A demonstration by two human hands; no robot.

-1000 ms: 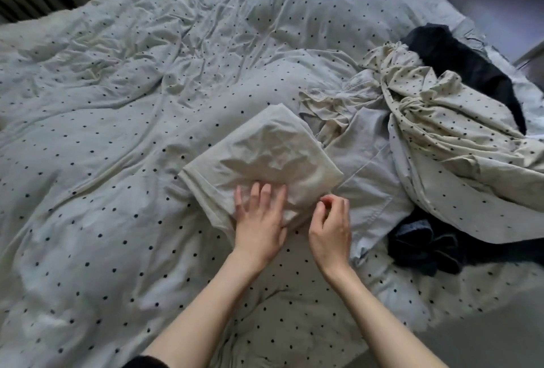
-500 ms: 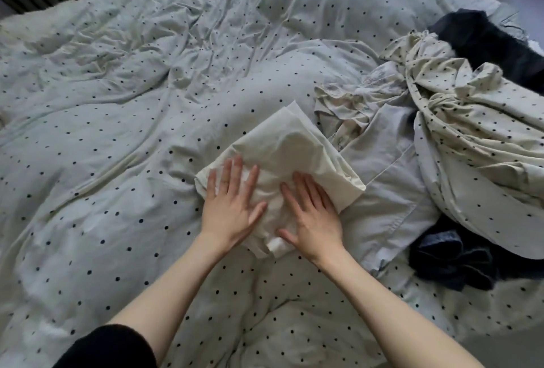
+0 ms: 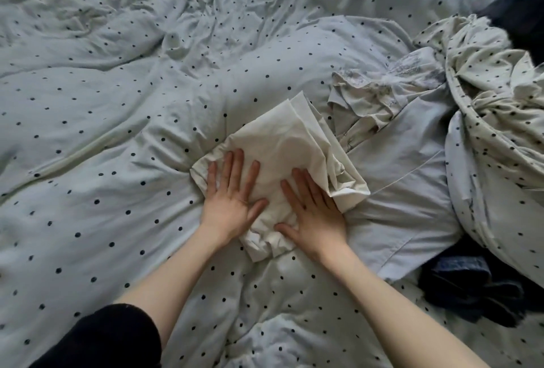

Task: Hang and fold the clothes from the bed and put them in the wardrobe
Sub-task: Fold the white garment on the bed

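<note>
A folded cream-white garment (image 3: 282,144) lies in the middle of the bed on the dotted duvet (image 3: 117,132). My left hand (image 3: 232,197) lies flat on its near left part with fingers spread and straight. My right hand (image 3: 315,211) presses flat on its near right part, fingers straight. Both palms face down and neither hand grips the cloth. To the right lies a pile of unfolded clothes: a pale blue shirt (image 3: 409,197), a cream frilled piece (image 3: 379,97), a cream dotted garment (image 3: 497,120).
A dark blue denim piece (image 3: 471,282) sits at the bed's near right, under the pile. A black garment (image 3: 521,20) lies at the far right edge. The duvet stretches wide to the left and far side.
My right hand went from pinching the garment's near corner to lying flat on it. My left hand slid left and spread out. The view came closer to the bed.
</note>
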